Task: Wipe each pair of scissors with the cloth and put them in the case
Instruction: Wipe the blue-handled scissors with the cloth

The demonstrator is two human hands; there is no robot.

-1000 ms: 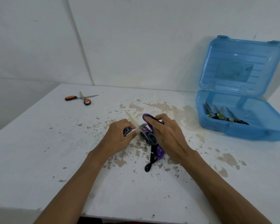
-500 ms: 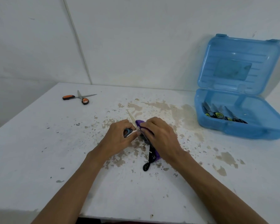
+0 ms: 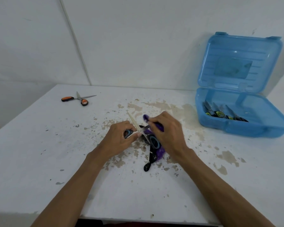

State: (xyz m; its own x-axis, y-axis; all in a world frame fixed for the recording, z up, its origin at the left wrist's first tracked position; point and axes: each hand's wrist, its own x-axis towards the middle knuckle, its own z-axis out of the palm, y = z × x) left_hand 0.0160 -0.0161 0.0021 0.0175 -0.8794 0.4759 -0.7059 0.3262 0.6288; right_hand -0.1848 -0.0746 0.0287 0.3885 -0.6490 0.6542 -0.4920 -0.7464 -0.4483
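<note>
- All the action is well to the left of the blue case (image 3: 236, 128), out on the flaked white table (image 3: 56, 161), where a pair of blue-handled scissors (image 3: 135, 122) is spread wide open.
- The left hand (image 3: 120, 138) is the one farther from the case. Its fingers are curled round one handle loop with the thumb pressed in near the pivot, a firm grasp.
- The right hand (image 3: 167, 133) is nearer the case. Its fingers are bunched on the purple cloth (image 3: 160, 153), pinching it over the second blade, which is mostly hidden in the fabric.
- The bare blade slants up and away from the case. The second handle loop shows just beside the right hand, on the side away from the case.
- The key relation is that the wrapped blade runs from the pivot toward the case side. I'd judge the stroke has to travel along it from pivot to tip, away from the left hand's hold.
- A black strip (image 3: 147, 166) trails from the cloth toward the person.
- My read is that wiping is under way and this pair is not yet stowed. The right hand looks better placed to carry it over.
- The case's lid (image 3: 239, 63) stands open, and several pairs (image 3: 220, 113) lie side by side inside.
- One orange-handled pair (image 3: 77, 99) lies far across the table from the case, with neither hand on it.
</note>
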